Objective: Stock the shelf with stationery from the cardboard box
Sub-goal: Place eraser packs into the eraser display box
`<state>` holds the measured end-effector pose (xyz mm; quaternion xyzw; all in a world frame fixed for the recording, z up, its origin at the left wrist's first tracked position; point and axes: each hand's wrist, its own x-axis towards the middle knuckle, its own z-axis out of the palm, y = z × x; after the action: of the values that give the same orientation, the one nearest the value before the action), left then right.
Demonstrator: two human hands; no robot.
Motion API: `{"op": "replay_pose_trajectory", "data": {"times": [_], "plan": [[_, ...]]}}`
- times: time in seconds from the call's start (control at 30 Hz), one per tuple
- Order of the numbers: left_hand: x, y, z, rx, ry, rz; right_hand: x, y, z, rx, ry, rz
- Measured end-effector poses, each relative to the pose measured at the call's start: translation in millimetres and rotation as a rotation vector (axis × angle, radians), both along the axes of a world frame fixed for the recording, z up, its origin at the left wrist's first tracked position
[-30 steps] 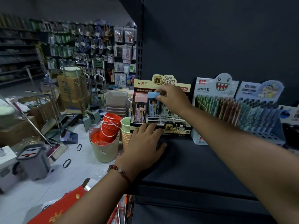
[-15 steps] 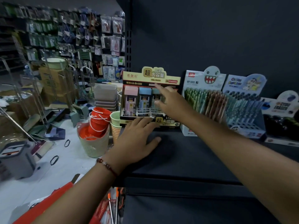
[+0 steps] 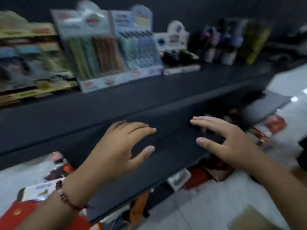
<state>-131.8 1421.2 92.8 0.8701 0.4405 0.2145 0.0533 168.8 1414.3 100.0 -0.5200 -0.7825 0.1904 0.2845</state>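
Note:
The view is blurred. My left hand (image 3: 121, 145) and my right hand (image 3: 230, 141) hover side by side over the front edge of the dark shelf (image 3: 149, 100), fingers spread and holding nothing. At the far left of the shelf stands the yellow-trimmed display box (image 3: 31, 63). Beside it are two pen display boxes (image 3: 106, 52), then a low tray of dark items (image 3: 179, 60). A brown patch at the bottom right may be the cardboard box (image 3: 255, 218); I cannot tell.
Bottles and a yellow-green pack (image 3: 232, 42) stand further right on the shelf. Below the shelf lie red packages (image 3: 274, 125) and a grey board (image 3: 265, 107). Red and white packs (image 3: 33, 196) sit at the lower left on the pale floor.
Both hands have left the yellow-trimmed display box and drawn back to the shelf's front edge. The view has swung right, so the display boxes now sit at the upper left.

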Motion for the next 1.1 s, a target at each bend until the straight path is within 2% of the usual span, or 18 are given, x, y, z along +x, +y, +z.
{"op": "replay_pose_trajectory", "data": {"times": [0.13, 0.27, 0.4, 0.6, 0.7, 0.8, 0.93, 1.1], "plan": [[128.9, -29.8, -50.7, -0.158, -0.046, -0.192, 116.8, -94.0, -43.2, -0.056, 0.096, -0.296], [262.9, -70.0, -100.0, -0.380, -0.036, -0.365, 222.3, -196.3, -86.4, -0.242, 0.155, -0.522], [388.1, -104.3, -137.0, -0.554, 0.094, -0.543, 300.6, -291.0, -134.3, -0.336, 0.222, -0.765], [538.9, -139.8, -167.8, -0.605, 0.359, -0.760, 362.0, -397.6, -200.7, -0.509, 0.399, -1.173], [603.5, -144.8, -192.4, -0.604, 0.444, -0.843, 386.8, -420.7, -231.4, -0.576, 0.495, -1.318], [664.7, -146.8, -227.7, -0.647, 0.522, -0.897, 417.2, -417.5, -264.3, -0.639, 0.493, -1.430], [740.7, -139.4, -293.1, -0.732, 0.626, -0.940, 473.1, -391.2, -317.8, -0.742, 0.475, -1.497], [827.3, -119.1, -389.5, -0.798, 0.763, -0.921, 556.1, -348.0, -406.4, -0.802, 0.571, -1.588]]}}
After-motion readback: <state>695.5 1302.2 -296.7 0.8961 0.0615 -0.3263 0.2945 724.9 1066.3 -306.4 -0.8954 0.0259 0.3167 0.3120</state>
